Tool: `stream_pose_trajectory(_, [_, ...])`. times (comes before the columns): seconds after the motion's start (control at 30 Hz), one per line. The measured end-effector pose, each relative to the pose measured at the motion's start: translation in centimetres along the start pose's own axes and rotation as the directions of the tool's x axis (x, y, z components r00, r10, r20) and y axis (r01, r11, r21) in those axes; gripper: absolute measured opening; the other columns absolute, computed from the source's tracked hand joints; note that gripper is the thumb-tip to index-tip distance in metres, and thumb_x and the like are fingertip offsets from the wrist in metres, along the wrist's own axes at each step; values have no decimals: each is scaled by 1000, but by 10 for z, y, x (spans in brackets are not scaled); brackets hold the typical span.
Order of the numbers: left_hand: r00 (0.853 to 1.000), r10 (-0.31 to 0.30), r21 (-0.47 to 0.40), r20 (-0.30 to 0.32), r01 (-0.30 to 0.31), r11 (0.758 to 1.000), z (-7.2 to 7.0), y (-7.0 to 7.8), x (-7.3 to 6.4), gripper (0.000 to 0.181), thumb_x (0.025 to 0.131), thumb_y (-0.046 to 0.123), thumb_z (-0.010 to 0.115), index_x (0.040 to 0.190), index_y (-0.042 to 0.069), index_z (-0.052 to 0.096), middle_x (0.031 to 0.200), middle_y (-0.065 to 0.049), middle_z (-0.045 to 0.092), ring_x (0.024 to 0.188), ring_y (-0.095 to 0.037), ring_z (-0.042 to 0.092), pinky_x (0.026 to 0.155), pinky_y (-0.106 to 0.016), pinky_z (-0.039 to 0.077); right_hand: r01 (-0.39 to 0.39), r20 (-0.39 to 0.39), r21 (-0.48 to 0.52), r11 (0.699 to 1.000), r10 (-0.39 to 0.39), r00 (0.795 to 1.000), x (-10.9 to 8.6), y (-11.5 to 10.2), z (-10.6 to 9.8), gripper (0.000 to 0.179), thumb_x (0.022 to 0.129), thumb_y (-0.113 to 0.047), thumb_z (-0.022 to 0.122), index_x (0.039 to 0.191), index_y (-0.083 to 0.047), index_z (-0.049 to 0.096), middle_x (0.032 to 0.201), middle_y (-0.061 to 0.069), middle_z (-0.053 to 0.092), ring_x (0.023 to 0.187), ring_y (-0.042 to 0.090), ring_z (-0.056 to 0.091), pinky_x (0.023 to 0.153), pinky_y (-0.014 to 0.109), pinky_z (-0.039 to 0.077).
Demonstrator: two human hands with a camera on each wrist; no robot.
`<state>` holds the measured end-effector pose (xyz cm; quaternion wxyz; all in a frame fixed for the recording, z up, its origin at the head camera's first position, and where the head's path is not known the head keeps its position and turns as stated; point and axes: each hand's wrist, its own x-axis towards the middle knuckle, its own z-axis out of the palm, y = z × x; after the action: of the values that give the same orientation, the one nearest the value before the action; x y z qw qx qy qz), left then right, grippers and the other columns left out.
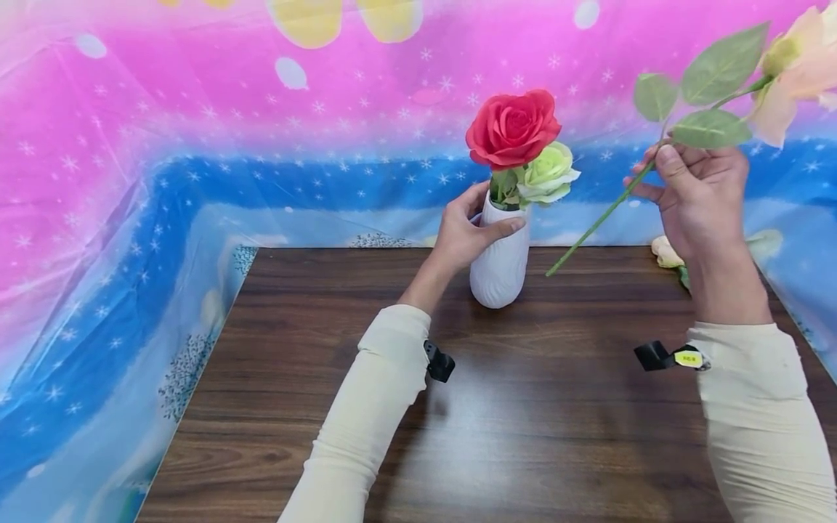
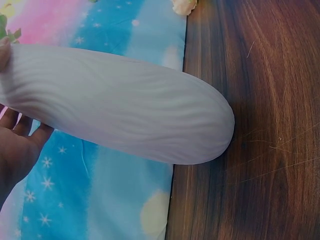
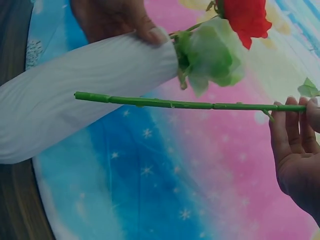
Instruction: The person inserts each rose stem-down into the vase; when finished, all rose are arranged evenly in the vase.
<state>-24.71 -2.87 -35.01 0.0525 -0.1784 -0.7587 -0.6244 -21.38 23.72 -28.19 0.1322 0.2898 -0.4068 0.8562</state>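
Note:
My left hand (image 1: pixel 466 231) grips a white ribbed vase (image 1: pixel 498 269) near its neck, thumb across the front. Out of the vase's mouth rise a red rose (image 1: pixel 513 129) and a pale green rose (image 1: pixel 548 173). To the right, my right hand (image 1: pixel 706 192) pinches the green stem (image 1: pixel 598 221) of a peach flower (image 1: pixel 794 76) between thumb and fingers. That stem slants down toward the vase, its cut end beside the vase's right side in the head view. In the right wrist view the stem (image 3: pixel 165 104) crosses in front of the vase (image 3: pixel 90 82).
A cream flower (image 1: pixel 667 252) lies at the back right of the dark wooden table (image 1: pixel 314 378), partly hidden by my right forearm. Behind the table hangs a pink and blue cloth (image 1: pixel 366 116) with snowflakes. Black wrist cameras (image 1: pixel 439 362) sit on both sleeves.

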Motion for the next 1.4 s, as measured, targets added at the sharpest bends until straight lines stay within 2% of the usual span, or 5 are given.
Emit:
stream_pose_trajectory(0.23, [1000,2,-9,3,-2,1000,1,0,-1,68,85,20,83,147,16,54,137,-9,65,124,-23,64,103,-37,57,42,-66,13,999,-41,997,7,-7,14,11,96,11,55,107,13,56,84,21,67,76,30,68,71,39,65])
stream_pose_trajectory(0.5, [1000,-6,-2,-6,6,1000,-1,0,-1,68,85,20,83,147,16,54,137,-8,65,124,-23,64,102,-37,58,84,-40,-2,996,-84,996,15,-12,26,10,97,10,53,107,13,55,86,21,66,77,30,67,69,39,65])
stream_pose_trajectory(0.63, [1000,-9,3,-4,9,1000,0,0,-2,68,85,20,83,147,16,54,137,-8,65,125,-23,64,102,-37,58,118,-60,0,993,-117,991,19,-15,31,10,97,10,53,107,14,54,85,21,64,78,31,67,70,40,65])
stream_pose_trajectory(1.03, [1000,-4,-3,12,4,1000,1,-1,0,69,86,21,83,148,17,53,139,-7,64,125,-22,63,102,-35,57,221,-212,-45,974,-225,951,29,-19,44,8,98,5,52,104,10,54,83,19,57,71,28,60,62,37,63])
stream_pose_trajectory(1.4, [1000,-12,7,-7,13,1000,1,-1,1,68,85,22,83,147,17,54,140,-7,64,128,-22,63,107,-39,54,257,-267,-49,965,-260,928,29,-14,50,7,98,10,48,98,8,55,84,18,56,75,27,62,66,40,64])
